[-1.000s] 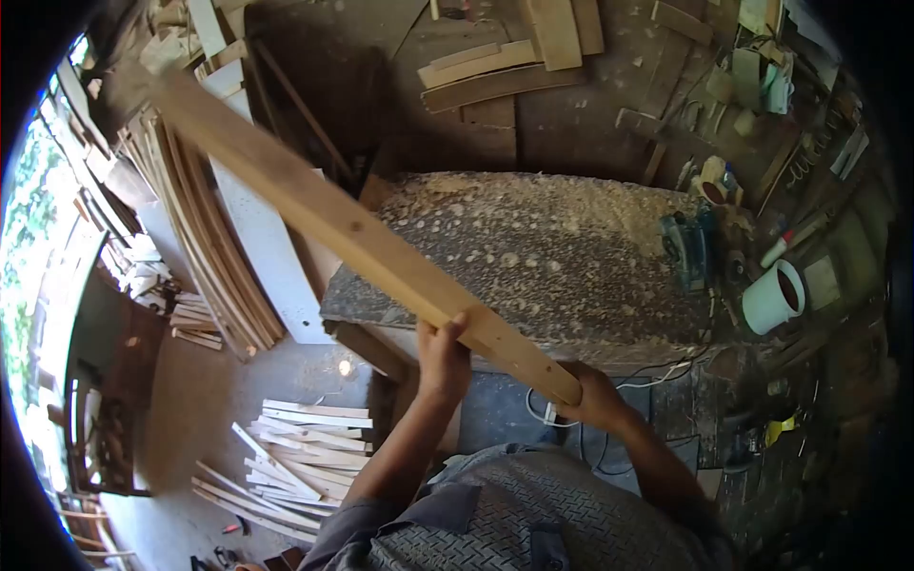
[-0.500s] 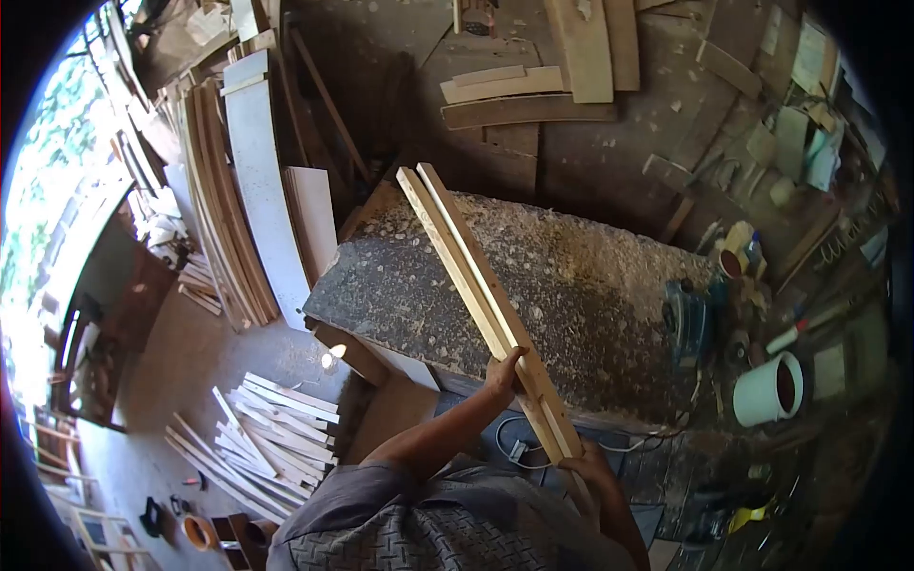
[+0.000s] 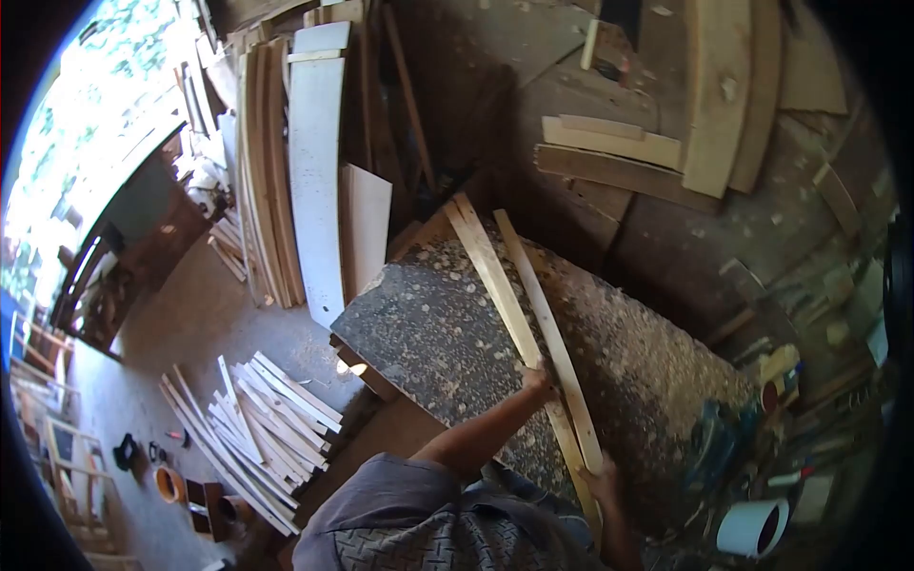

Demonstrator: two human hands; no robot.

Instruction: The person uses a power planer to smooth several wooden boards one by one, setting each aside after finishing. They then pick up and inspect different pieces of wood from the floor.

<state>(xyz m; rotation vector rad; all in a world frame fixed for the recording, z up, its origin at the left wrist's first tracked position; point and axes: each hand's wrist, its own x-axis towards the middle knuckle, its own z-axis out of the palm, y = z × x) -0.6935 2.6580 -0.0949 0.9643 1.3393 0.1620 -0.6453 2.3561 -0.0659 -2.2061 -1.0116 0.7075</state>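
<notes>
Two long pale wooden strips lie at a slant above the speckled workbench [image 3: 438, 324], a gap between their upper parts. My left hand [image 3: 539, 381] is closed around the left strip [image 3: 493, 276] near its middle. Lower down, my right hand [image 3: 602, 474] grips the right strip [image 3: 549, 328] near its lower end. The left strip's lower part runs down beside my right hand toward my body. Fingers of my right hand are partly blurred.
Thin white strips [image 3: 271, 409] lie piled on the floor at the lower left. Tall boards [image 3: 317, 181] lean behind the bench's left end. A blue-green power tool [image 3: 714, 438] and a white bucket [image 3: 750, 528] are at the lower right. More planks [image 3: 714, 95] lie upper right.
The two strips, close together before, are now spread apart at their upper parts. Both hands have shifted right and slightly down in view. The camera view has turned, moving the surroundings.
</notes>
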